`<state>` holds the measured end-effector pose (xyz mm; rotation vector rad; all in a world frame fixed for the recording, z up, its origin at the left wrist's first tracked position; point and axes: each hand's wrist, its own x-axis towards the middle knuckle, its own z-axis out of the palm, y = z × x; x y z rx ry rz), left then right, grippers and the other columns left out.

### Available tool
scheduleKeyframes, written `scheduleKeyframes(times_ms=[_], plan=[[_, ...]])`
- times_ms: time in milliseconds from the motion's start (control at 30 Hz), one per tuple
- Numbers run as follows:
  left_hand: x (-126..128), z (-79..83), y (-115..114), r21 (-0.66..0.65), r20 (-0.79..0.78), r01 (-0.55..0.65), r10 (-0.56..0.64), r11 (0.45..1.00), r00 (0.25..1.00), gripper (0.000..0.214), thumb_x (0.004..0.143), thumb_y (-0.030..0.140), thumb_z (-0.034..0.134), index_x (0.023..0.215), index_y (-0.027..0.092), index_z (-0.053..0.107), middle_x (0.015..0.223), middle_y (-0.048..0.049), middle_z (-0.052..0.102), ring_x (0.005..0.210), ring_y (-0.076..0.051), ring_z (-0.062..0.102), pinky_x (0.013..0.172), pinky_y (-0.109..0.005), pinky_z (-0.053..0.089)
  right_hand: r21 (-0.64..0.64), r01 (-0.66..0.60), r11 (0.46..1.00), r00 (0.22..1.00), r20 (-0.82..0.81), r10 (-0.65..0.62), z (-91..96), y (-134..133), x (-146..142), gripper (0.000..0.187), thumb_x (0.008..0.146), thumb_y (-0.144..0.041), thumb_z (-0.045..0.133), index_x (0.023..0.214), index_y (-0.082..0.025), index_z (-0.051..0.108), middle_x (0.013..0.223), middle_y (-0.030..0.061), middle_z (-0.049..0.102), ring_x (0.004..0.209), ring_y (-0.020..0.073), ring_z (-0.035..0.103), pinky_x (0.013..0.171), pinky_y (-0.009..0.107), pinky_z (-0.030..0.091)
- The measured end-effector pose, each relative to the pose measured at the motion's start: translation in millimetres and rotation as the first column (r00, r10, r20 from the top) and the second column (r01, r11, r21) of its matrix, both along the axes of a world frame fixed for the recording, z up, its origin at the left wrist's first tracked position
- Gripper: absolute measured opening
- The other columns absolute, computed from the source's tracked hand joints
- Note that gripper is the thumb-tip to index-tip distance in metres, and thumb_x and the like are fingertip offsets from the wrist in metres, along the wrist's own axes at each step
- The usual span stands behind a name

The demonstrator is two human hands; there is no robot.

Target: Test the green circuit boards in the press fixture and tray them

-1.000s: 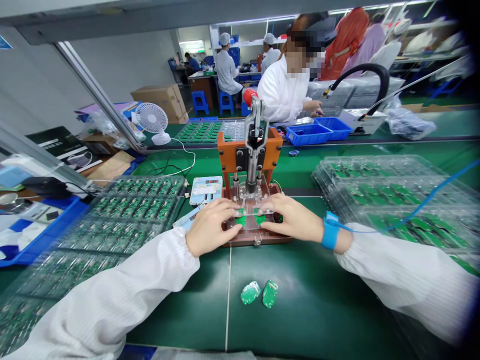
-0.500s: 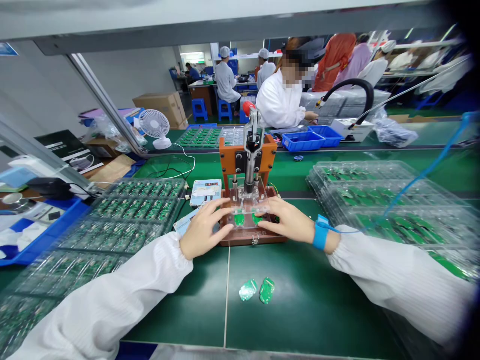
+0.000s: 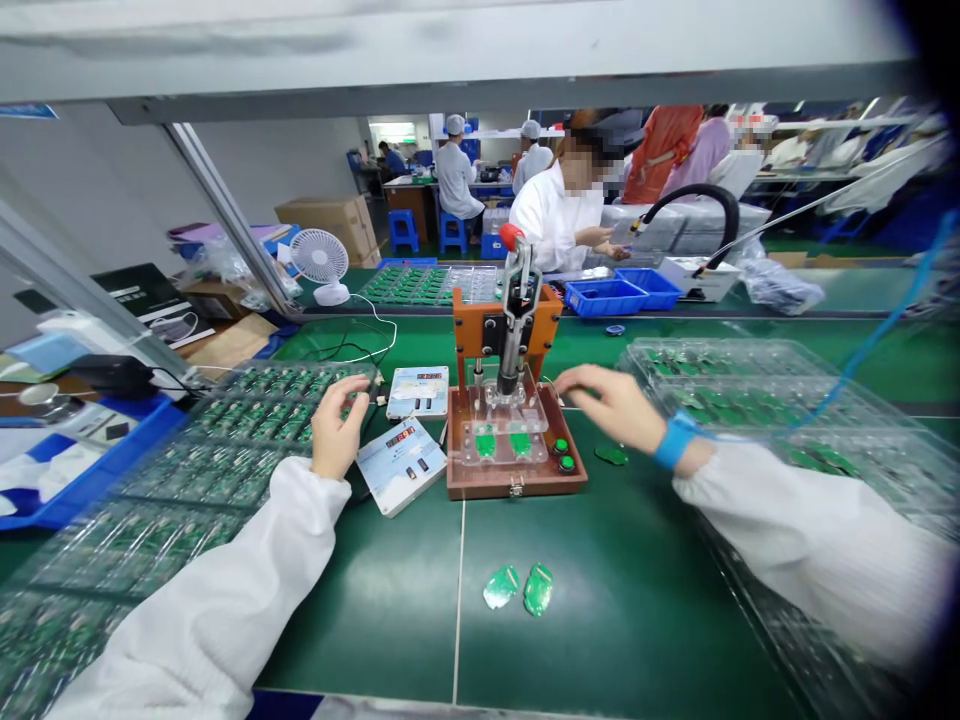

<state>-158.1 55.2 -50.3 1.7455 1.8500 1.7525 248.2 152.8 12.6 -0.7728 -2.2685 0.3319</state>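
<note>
A brown test fixture (image 3: 516,470) with an orange frame and a red-knobbed lever (image 3: 513,238) stands in the middle of the green table. Two small green circuit boards (image 3: 502,442) lie under its clear plate. My left hand (image 3: 337,425) hovers over the clear tray of green boards (image 3: 247,430) at the left, fingers curled; what it holds, if anything, is hidden. My right hand (image 3: 611,405) is stretched out open to the right of the fixture, above another green board (image 3: 611,455) on the mat. Two more loose boards (image 3: 519,587) lie nearer to me.
Two small meters (image 3: 401,465) sit left of the fixture. Stacked clear trays of boards (image 3: 750,385) fill the right side. A white fan (image 3: 319,262), blue bins (image 3: 622,292) and a cardboard box stand behind. A blue wrist strap (image 3: 675,440) trails a cable. Other people in white coats work across the table.
Both hands have left the fixture plate. The left one moved out to the left tray, the right one swung right and back. The view has shifted slightly.
</note>
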Motion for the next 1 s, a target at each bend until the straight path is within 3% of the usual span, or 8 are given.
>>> scheduleKeyframes(times_ms=[200, 300, 433, 533, 633, 767, 867, 1000], plan=[[-25, -20.3, 12, -0.137, 0.385, -0.055, 0.105, 0.989, 0.917, 0.041, 0.074, 0.048, 0.067, 0.100, 0.016, 0.069, 0.102, -0.0103, 0.072, 0.098, -0.028, 0.068, 0.084, -0.038, 0.055, 0.135, 0.178, 0.975, 0.938, -0.322, -0.127, 92.1, 53, -26, 0.025, 0.091, -0.021, 0.058, 0.115, -0.023, 0.067, 0.120, 0.0061, 0.072, 0.113, 0.0235, 0.067, 0.100, 0.043, 0.055], [-25, -22.0, 12, -0.144, 0.381, -0.054, 0.106, 0.988, 0.919, 0.041, 0.073, 0.048, 0.068, 0.099, 0.016, 0.069, 0.099, -0.0092, 0.071, 0.095, -0.027, 0.068, 0.082, -0.038, 0.055, -0.021, 0.064, 0.998, 0.922, -0.382, -0.067, 129.1, 66, -68, 0.024, 0.100, -0.030, 0.054, 0.121, -0.022, 0.064, 0.115, 0.0051, 0.074, 0.111, 0.0201, 0.069, 0.106, 0.043, 0.052], [-22, -23.2, 10, -0.157, 0.359, -0.034, 0.089, 0.987, 0.929, 0.041, 0.071, 0.047, 0.071, 0.098, 0.016, 0.071, 0.099, -0.0090, 0.072, 0.091, -0.025, 0.068, 0.082, -0.038, 0.055, -0.349, -0.083, 0.934, 0.941, -0.336, -0.042, 160.5, 63, -113, 0.046, 0.110, -0.039, 0.032, 0.105, -0.009, 0.067, 0.084, 0.0036, 0.073, 0.079, 0.0128, 0.071, 0.092, 0.036, 0.058], [-22, -24.7, 10, -0.165, 0.348, -0.027, 0.083, 0.986, 0.934, 0.041, 0.073, 0.047, 0.071, 0.099, 0.016, 0.072, 0.101, -0.0097, 0.073, 0.092, -0.026, 0.067, 0.083, -0.038, 0.055, -0.203, -0.143, 0.969, 0.862, -0.507, 0.021, 172.8, 34, -119, 0.031, 0.107, -0.026, 0.044, 0.108, -0.006, 0.068, 0.082, 0.0005, 0.070, 0.074, 0.0083, 0.066, 0.082, 0.024, 0.057], [-22, -25.6, 9, -0.173, 0.334, -0.022, 0.080, 0.985, 0.939, 0.039, 0.075, 0.046, 0.070, 0.100, 0.016, 0.072, 0.102, -0.0098, 0.073, 0.093, -0.026, 0.068, 0.086, -0.039, 0.055, 0.052, -0.173, 0.984, 0.767, -0.619, 0.168, 169.5, -15, -107, 0.027, 0.103, -0.019, 0.053, 0.126, -0.011, 0.065, 0.099, 0.0015, 0.073, 0.079, 0.0105, 0.067, 0.078, 0.026, 0.059], [-21, -26.5, 9, -0.182, 0.309, -0.005, 0.062, 0.983, 0.949, 0.039, 0.076, 0.047, 0.069, 0.100, 0.016, 0.072, 0.104, -0.0100, 0.074, 0.095, -0.026, 0.068, 0.090, -0.041, 0.054, 0.251, -0.018, 0.968, 0.848, -0.509, 0.148, 139.4, -77, -88, 0.036, 0.105, -0.021, 0.050, 0.137, -0.031, 0.060, 0.122, -0.0027, 0.071, 0.110, 0.0190, 0.068, 0.099, 0.040, 0.059], [-20, -27.8, 10, -0.181, 0.288, 0.003, 0.050, 0.984, 0.956, 0.038, 0.078, 0.047, 0.068, 0.100, 0.017, 0.072, 0.106, -0.0102, 0.073, 0.099, -0.027, 0.068, 0.092, -0.041, 0.055, 0.324, 0.037, 0.945, 0.883, -0.453, 0.120, 112.0, -96, -83, 0.045, 0.104, -0.019, 0.049, 0.144, -0.039, 0.053, 0.127, -0.0049, 0.069, 0.118, 0.0223, 0.067, 0.104, 0.044, 0.057], [-19, -28.5, 9, -0.175, 0.261, 0.014, 0.033, 0.984, 0.965, 0.034, 0.080, 0.047, 0.066, 0.098, 0.018, 0.072, 0.107, -0.0102, 0.073, 0.100, -0.027, 0.069, 0.093, -0.042, 0.054, 0.362, 0.091, 0.928, 0.878, -0.468, 0.097, 78.5, -95, -86, 0.044, 0.102, -0.016, 0.051, 0.141, -0.035, 0.056, 0.126, 0.0012, 0.070, 0.122, 0.0265, 0.066, 0.106, 0.048, 0.058]])
